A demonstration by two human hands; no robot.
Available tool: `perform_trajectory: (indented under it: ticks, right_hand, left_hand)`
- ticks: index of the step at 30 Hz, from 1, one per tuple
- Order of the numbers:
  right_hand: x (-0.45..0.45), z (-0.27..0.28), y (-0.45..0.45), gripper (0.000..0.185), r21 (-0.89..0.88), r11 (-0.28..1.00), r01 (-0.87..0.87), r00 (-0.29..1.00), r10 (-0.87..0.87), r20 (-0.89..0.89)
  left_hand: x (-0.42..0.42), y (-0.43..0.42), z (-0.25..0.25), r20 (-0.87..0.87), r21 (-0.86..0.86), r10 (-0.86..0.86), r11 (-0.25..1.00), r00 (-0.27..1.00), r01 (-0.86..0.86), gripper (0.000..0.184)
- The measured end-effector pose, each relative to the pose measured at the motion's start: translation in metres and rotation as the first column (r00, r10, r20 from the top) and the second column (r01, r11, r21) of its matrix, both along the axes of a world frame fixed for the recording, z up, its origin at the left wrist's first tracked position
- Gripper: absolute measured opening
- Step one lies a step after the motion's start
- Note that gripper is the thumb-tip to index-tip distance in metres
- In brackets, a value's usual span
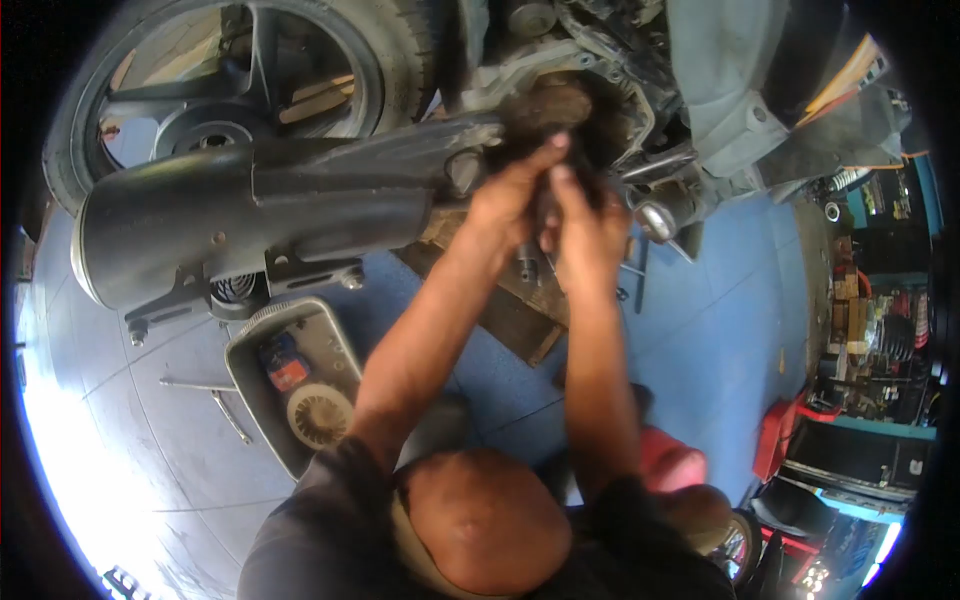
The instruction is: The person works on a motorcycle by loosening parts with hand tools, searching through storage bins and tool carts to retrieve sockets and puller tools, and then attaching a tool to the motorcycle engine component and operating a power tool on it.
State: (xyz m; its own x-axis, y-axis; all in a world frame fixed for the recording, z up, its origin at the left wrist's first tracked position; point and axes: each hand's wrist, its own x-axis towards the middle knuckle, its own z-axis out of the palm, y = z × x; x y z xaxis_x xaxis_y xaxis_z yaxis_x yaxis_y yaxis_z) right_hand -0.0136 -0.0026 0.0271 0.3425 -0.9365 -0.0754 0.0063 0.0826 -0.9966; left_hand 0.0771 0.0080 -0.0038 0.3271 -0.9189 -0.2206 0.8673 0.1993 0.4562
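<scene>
Both my hands are together in front of the open engine case (628, 110) of a motorcycle. My left hand (510, 200) is bent round a dark object (541, 205), with its thumb pointing up. Close on its right, my right hand (585, 225) is closed against the same dark object. Blur and my fingers hide what that object is. Just below my hands, a dark metal tool end (528, 268) sticks out above a wooden block (515, 315). To the left of my left hand lies the black exhaust muffler (330, 195).
A wheel (255, 105) stands at the upper left. On the tiled floor, a grey basin (243, 375) holds a cream fan wheel (320, 415) and a blue-red packet (285, 362). Beside it lie metal tools (232, 416). Shelves with parts (880, 330) stand at the right.
</scene>
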Motion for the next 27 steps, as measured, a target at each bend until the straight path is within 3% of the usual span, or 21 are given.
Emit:
perform_trajectory:
  ticks: [1, 3, 4, 6, 7, 8, 11, 12, 14, 15, 16, 18, 19, 21, 22, 24, 25, 27]
  right_hand:
    - [-0.002, 0.013, 0.001, 0.024, 0.382, 0.923, -0.036, 0.974, -0.053, 0.22]
    - [-0.007, 0.006, -0.014, 0.026, 0.522, 0.77, -0.367, 0.876, 0.098, 0.472]
    - [-0.007, 0.001, -0.016, 0.026, 0.513, 0.776, -0.366, 0.87, 0.089, 0.485]
    - [0.0, 0.002, -0.016, 0.024, 0.397, 0.898, -0.19, 0.952, 0.07, 0.299]
    - [0.002, 0.001, -0.017, 0.024, 0.386, 0.902, -0.191, 0.949, 0.069, 0.308]
    - [0.002, -0.002, -0.017, 0.026, 0.282, 0.949, -0.145, 0.972, 0.082, 0.222]
    - [0.004, -0.01, -0.014, 0.032, -0.062, 0.997, -0.039, 0.999, 0.037, -0.032]
    - [0.005, -0.009, -0.012, 0.034, -0.178, 0.984, -0.015, 0.994, -0.005, -0.11]
    - [-0.002, 0.009, -0.013, 0.032, 0.292, 0.944, -0.152, 0.988, 0.143, 0.054]
    - [-0.006, 0.009, -0.02, 0.026, 0.515, 0.832, -0.207, 0.964, 0.082, 0.254]
    - [-0.007, 0.008, -0.03, 0.025, 0.585, 0.72, -0.373, 0.906, 0.148, 0.396]
    - [-0.006, -0.005, -0.054, 0.024, 0.605, 0.483, -0.633, 0.752, 0.196, 0.63]
    - [-0.009, -0.015, -0.059, 0.024, 0.606, 0.48, -0.633, 0.752, 0.197, 0.629]
    - [-0.007, -0.016, -0.059, 0.025, 0.534, 0.73, -0.426, 0.904, 0.36, 0.23]
    - [-0.006, -0.019, -0.058, 0.025, 0.539, 0.727, -0.426, 0.904, 0.361, 0.228]
    - [-0.002, -0.025, -0.055, 0.023, 0.151, 0.939, -0.31, 0.908, 0.339, -0.244]
    - [-0.001, -0.028, -0.053, 0.022, -0.08, 0.951, -0.299, 0.861, 0.233, -0.452]
    - [-0.002, -0.016, -0.043, 0.021, -0.3, 0.901, -0.315, 0.788, 0.072, -0.612]
  left_hand:
    - [0.006, 0.003, -0.012, 0.035, -0.002, -0.082, 0.997, 0.996, 0.082, 0.025]
    - [0.012, 0.005, -0.029, -0.097, -0.153, -0.233, 0.964, 0.968, 0.217, 0.033]
    - [0.014, -0.003, -0.046, -0.066, -0.173, -0.213, 0.965, 0.975, 0.199, 0.035]
    - [0.008, -0.003, -0.025, -0.074, -0.101, -0.156, 0.984, 0.985, 0.149, 0.034]
    - [0.003, -0.003, -0.017, -0.099, -0.026, -0.082, 0.996, 0.992, 0.08, 0.034]
    - [0.0, -0.003, -0.011, -0.019, 0.018, 0.013, 1.0, 1.0, -0.013, 0.035]
    - [-0.006, -0.003, 0.006, 0.022, 0.048, 0.088, 0.995, 0.996, -0.089, 0.036]
    - [-0.005, -0.008, 0.005, 0.006, -0.013, 0.083, 0.996, 0.997, -0.083, 0.035]
    - [0.003, -0.004, -0.002, 0.034, 0.046, -0.001, 0.999, 0.999, 0.0, 0.033]
    - [0.005, -0.001, -0.005, 0.044, 0.107, -0.073, 0.992, 0.996, 0.067, 0.03]
    - [-0.002, -0.002, -0.006, 0.111, 0.135, 0.036, 0.99, 0.993, -0.051, 0.026]
    - [-0.006, 0.005, 0.001, 0.045, 0.145, 0.071, 0.986, 0.996, -0.077, 0.025]
    - [-0.007, 0.007, 0.005, -0.02, 0.147, 0.109, 0.983, 0.994, -0.105, 0.025]
    - [-0.012, 0.007, 0.006, -0.046, 0.099, 0.192, 0.977, 0.98, -0.187, 0.028]
    - [-0.012, 0.005, 0.005, -0.088, 0.087, 0.201, 0.977, 0.976, -0.194, 0.026]
    - [-0.008, -0.002, -0.006, -0.086, 0.012, 0.167, 0.986, 0.982, -0.166, 0.024]
    - [-0.007, -0.006, -0.011, -0.086, 0.018, 0.167, 0.986, 0.982, -0.166, 0.024]
    - [-0.006, -0.008, -0.005, 0.067, 0.029, 0.107, 0.994, 0.992, -0.109, 0.024]
